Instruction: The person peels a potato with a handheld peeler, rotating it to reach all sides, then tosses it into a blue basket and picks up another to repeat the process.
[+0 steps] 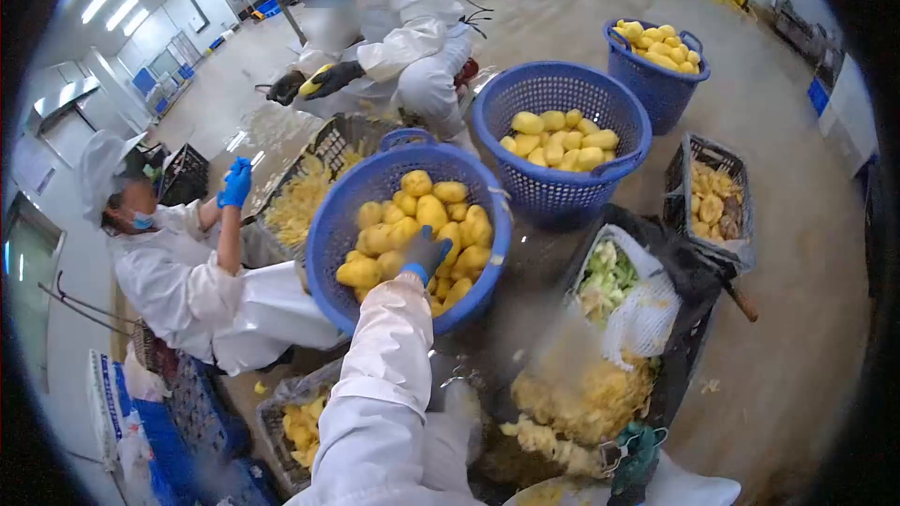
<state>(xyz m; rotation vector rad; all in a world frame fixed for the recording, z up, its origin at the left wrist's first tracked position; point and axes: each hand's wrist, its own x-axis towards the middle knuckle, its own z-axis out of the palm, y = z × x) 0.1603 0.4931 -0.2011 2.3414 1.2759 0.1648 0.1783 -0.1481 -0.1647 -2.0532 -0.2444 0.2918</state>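
Centrally, a large blue basket (330,225) stands in front of the person, with a second blue basket (562,189) behind it to the right. A heap of pale peelings (586,398) lies at lower right. The gloved left hand (427,255) reaches into the first basket, touching the yellow potatoes (431,213) there; whether its fingers grip one, I cannot tell. The gloved right hand (637,454) curls its fingers round a metal tool (614,456).

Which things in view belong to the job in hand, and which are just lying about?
In the job:
Yellow oval potatoes, under the left hand
Round blue plastic basket holding them
Thin metal tool at the right hand

Seemingly just lying about:
Green leafy scraps
White mesh netting
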